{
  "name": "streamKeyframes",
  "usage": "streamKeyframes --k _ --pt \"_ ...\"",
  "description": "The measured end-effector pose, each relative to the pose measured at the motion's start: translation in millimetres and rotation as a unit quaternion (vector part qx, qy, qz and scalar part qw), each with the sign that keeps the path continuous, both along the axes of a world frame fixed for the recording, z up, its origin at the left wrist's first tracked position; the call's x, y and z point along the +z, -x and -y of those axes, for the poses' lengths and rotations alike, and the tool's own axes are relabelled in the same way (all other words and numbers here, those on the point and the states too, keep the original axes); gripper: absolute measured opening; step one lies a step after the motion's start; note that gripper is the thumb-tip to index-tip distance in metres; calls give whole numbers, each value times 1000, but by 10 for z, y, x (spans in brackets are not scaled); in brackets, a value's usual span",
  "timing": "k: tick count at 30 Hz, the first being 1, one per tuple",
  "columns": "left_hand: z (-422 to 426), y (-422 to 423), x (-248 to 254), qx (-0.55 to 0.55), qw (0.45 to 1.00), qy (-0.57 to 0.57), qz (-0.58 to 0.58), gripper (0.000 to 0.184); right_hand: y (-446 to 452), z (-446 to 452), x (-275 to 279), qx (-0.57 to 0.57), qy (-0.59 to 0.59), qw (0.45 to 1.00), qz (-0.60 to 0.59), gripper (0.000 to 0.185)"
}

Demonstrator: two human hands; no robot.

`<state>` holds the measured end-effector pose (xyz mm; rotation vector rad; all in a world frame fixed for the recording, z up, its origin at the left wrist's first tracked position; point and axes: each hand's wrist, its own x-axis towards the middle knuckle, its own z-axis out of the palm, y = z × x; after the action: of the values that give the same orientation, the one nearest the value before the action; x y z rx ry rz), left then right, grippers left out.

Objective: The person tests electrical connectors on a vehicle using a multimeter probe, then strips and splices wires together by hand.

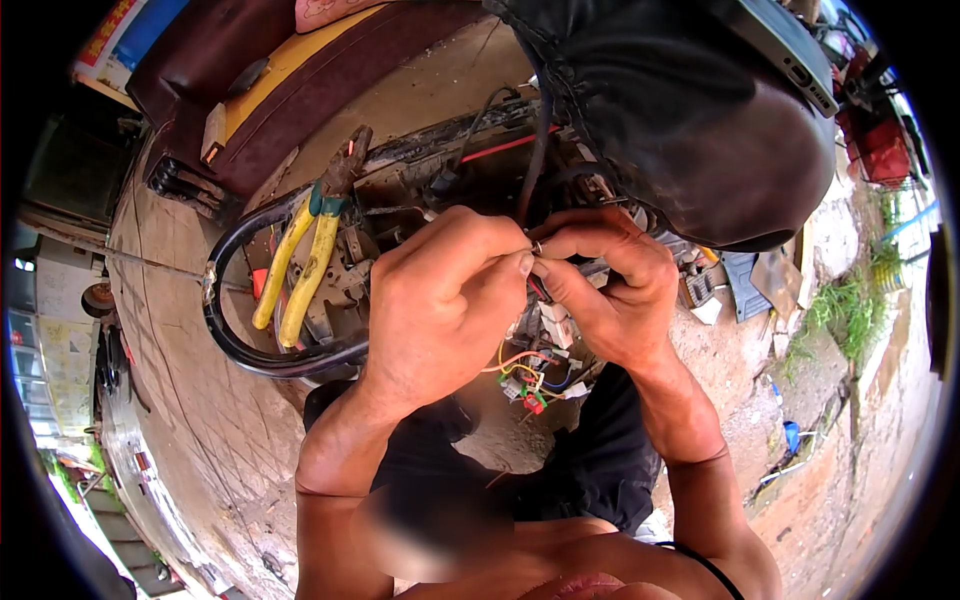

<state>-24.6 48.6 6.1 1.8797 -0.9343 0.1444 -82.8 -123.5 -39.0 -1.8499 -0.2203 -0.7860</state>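
Note:
My left hand [450, 300] and my right hand [610, 285] meet fingertip to fingertip over an open vehicle frame [400, 180]. Both are pinched around a small metallic piece [538, 249], too small to name, with dark and red wire just below it. Under the hands hangs a bundle of coloured wires [525, 375] with white, green and red connectors. Left of my left hand, pliers with yellow handles [318, 262] rest on the frame beside a curved black tube [225, 300].
A black seat [700, 130] rises at the upper right, with a phone [790, 60] on it. Behind the frame stands a dark red sofa [300, 110]. Grey plastic pieces [745, 285] lie right of my right hand. Green weeds [840, 320] grow farther right.

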Motion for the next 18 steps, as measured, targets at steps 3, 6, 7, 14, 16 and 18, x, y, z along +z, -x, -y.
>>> streamKeyframes --k 3,6,7,14,16,18 --pt "7 -6 -10 -2 1000 0 15 11 -1 2 14 -2 4 1000 1 15" --pt "12 -1 -29 -1 1000 -3 26 12 -1 5 11 -4 13 1000 5 15" --pt "12 1 -29 -1 1000 -6 30 12 0 10 9 -4 17 1000 7 15" --pt "32 9 -3 -7 1000 -4 29 12 8 64 28 32 -80 996 -24 15" --pt "46 12 -3 -6 999 -2 32 12 29 107 66 35 -34 998 -30 15" --pt "43 8 -5 -9 1000 0 29 11 -3 130 49 24 5 1000 14 15"
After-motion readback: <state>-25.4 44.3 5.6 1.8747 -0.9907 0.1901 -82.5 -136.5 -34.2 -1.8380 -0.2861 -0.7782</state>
